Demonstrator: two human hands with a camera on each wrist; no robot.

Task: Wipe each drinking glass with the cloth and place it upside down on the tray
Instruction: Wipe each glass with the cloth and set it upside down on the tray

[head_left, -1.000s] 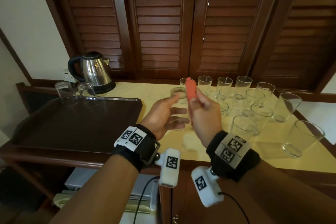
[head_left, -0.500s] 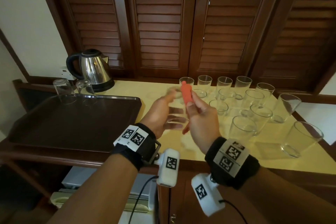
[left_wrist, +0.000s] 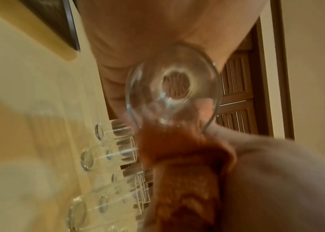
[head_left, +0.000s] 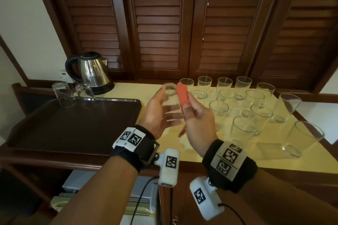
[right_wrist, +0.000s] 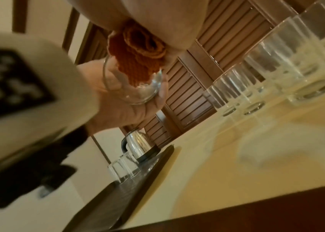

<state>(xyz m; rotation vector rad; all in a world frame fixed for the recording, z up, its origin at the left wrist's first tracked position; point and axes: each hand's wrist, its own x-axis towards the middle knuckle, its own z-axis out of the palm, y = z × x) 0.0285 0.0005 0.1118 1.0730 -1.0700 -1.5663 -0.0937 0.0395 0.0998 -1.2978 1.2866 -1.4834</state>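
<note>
Left hand point(head_left: 155, 113) wraps a glass point(head_left: 171, 107), blurred and hard to make out; right hand point(head_left: 198, 124) beside it grips the cloth point(head_left: 182, 95) against the rim. Tray point(head_left: 73, 126) lies left of both hands; no readable writing.

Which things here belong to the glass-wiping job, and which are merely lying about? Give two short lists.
Part of the job: held glass, orange cloth, tray, two upturned glasses on it, waiting glasses, left hand, right hand.

Lying about: kettle, wall socket, shutters.
</note>
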